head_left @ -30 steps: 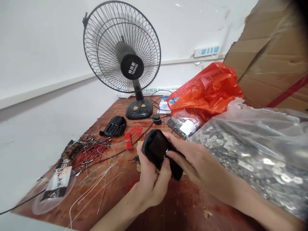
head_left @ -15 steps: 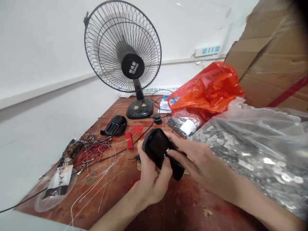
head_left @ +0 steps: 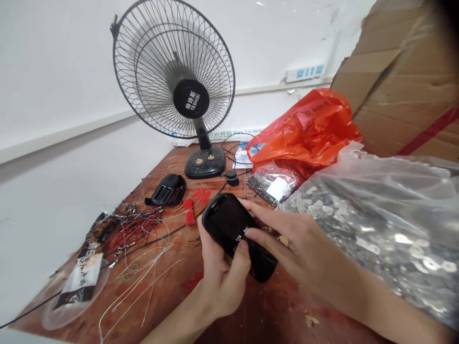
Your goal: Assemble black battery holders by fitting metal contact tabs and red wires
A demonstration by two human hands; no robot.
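Observation:
Between my hands, above the table, is a black plastic housing point(head_left: 229, 217) with a rounded end and a hollow inside. My left hand point(head_left: 224, 272) is closed around its left side, the thumb pressing near small metal contacts point(head_left: 239, 237) at the middle. From the right, my right hand point(head_left: 287, 239) grips the housing, with its thumb or finger tip on the same contacts. Its other fingers are partly hidden behind the housing. A similar black battery case point(head_left: 167, 189) with wires lies on the table beyond, left of my hands.
Red and black wires point(head_left: 134, 227) and loose thin strands lie left, by a round plastic lid point(head_left: 53, 313). A red tie bundle point(head_left: 189, 212), a fan point(head_left: 204, 162) and a black spool point(head_left: 232, 177) stand beyond. Right are an orange bag point(head_left: 308, 129), a clear bag of metal pieces point(head_left: 358, 229) and a carton point(head_left: 405, 91).
The view has shifted slightly, and the housing sits a little lower and more to the left. Both hands keep their grip, fingertips still at the metal contacts.

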